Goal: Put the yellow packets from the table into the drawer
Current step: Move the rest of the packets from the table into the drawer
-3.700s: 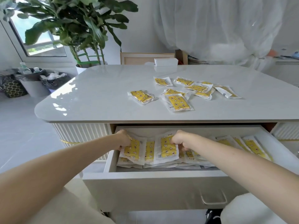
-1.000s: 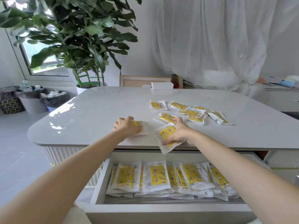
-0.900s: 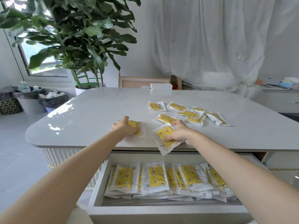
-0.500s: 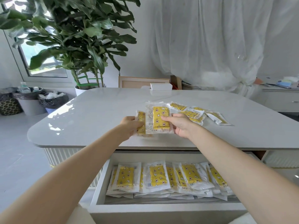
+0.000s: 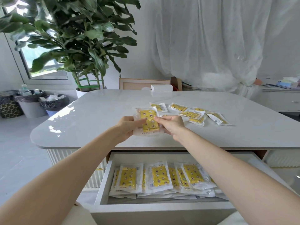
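Both hands hold a small stack of yellow packets (image 5: 148, 121) upright above the white table (image 5: 100, 114) near its front edge. My left hand (image 5: 129, 125) grips the stack's left side, with my right hand (image 5: 170, 125) pinching its right side. Several more yellow packets (image 5: 191, 114) lie loose on the table, just behind and to the right of my hands. Below the table's front edge the white drawer (image 5: 103, 181) stands pulled out, with a row of yellow packets (image 5: 159, 177) lying overlapped inside it.
A small white box (image 5: 161, 88) sits at the table's far edge. A large potted plant (image 5: 84, 46) stands behind the left corner, with bins (image 5: 30, 103) on the floor further left. A white cabinet (image 5: 280, 99) stands to the right.
My hands left the drawer, each picked a packet off the table, then brought the two together into one stack held upright in both hands.
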{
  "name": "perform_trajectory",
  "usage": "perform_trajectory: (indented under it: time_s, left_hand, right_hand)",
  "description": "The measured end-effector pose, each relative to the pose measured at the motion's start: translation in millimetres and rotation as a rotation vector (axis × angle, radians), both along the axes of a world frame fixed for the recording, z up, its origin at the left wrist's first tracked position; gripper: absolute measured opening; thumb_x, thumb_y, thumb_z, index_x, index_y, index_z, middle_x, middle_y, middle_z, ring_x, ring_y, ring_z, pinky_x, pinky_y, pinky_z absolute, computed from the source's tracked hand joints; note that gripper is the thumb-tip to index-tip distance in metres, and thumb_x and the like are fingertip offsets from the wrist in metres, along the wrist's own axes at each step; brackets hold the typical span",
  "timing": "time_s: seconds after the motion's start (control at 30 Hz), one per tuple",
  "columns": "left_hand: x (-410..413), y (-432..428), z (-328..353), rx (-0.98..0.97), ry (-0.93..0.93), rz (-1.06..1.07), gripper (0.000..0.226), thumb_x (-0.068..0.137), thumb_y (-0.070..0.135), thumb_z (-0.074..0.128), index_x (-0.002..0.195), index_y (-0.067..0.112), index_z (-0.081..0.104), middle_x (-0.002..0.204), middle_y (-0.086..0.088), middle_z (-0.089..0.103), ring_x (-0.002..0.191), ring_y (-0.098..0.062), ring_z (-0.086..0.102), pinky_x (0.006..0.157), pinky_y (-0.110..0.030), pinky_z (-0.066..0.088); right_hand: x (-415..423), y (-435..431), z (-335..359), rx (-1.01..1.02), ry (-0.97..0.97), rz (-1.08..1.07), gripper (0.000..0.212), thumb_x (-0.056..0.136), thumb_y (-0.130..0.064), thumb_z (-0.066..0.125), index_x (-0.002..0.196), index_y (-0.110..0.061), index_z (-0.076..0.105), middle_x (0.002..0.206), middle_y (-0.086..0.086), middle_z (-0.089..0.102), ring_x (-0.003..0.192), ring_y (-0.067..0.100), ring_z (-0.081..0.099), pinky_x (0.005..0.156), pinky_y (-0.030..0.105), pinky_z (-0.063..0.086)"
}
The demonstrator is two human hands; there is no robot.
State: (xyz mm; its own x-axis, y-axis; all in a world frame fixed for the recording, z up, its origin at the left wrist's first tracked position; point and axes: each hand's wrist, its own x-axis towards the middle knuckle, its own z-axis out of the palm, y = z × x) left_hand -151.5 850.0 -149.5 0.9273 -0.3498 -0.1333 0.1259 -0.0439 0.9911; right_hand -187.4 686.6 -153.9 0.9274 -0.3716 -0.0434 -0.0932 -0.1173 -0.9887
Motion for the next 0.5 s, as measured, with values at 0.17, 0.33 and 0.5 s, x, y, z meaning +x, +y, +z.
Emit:
perform_trajectory:
  time_s: [0.17, 0.33, 0.5]
  left_hand:
    - [13, 11, -6, 0.006, 0.035, 0.063, 0.04, 0.081, 0.009, 0.072, 0.116, -0.007, 0.06, 0.099, -0.013, 0.069, 0.082, -0.021, 0.067, 0.073, -0.026, 0.058]
    - [23, 14, -12, -0.008, 0.075, 0.13, 0.044, 0.078, 0.008, 0.074, 0.117, -0.007, 0.059, 0.109, -0.018, 0.068, 0.086, -0.025, 0.067, 0.076, -0.03, 0.058]
    - [24, 9, -15, -0.016, 0.086, 0.159, 0.045, 0.077, 0.009, 0.076, 0.116, -0.005, 0.06, 0.113, -0.018, 0.068, 0.107, -0.031, 0.065, 0.1, -0.043, 0.048]
  right_hand:
    - [2, -10, 8, -0.209, -0.042, 0.173, 0.022, 0.091, -0.014, 0.063, 0.105, 0.001, 0.071, 0.109, 0.013, 0.07, 0.082, 0.017, 0.065, 0.078, 0.03, 0.059]
    - [15, -49, -7, -0.879, 0.094, 0.053, 0.043, 0.098, -0.028, 0.044, 0.137, -0.014, 0.052, 0.143, 0.006, 0.049, 0.123, 0.026, 0.051, 0.097, 0.035, 0.044]
    - [22, -54, -25, -1.047, 0.265, 0.202, 0.047, 0.101, -0.036, 0.029, 0.146, -0.024, 0.037, 0.152, 0.002, 0.029, 0.14, 0.025, 0.021, 0.11, 0.043, 0.028]
